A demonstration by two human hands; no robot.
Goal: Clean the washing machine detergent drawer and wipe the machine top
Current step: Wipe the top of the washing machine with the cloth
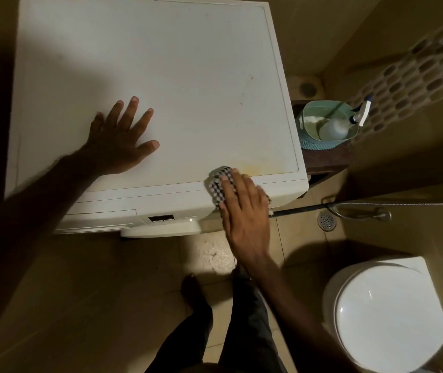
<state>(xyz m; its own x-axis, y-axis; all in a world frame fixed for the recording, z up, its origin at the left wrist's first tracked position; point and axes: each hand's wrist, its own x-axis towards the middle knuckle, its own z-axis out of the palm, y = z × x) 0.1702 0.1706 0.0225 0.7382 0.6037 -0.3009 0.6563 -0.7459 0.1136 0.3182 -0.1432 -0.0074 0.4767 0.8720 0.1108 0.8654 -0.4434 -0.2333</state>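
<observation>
Wiping was underway: your right hand (pixel 244 203) pressed flat on a checked cloth (pixel 219 184) at the washing machine (pixel 188 76) top's front right corner, near yellowish stains; your left hand (pixel 119 135) lay spread flat left of it. The drawer (pixel 96 219) sat closed, its cleanliness untellable.

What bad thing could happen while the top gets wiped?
The checkered cloth under the right hand hangs over the washing machine top's front edge, so it might slip off. The yellowish stain beside it could get missed. Wide strokes to the right might bump the spray bottle in the basket.
</observation>
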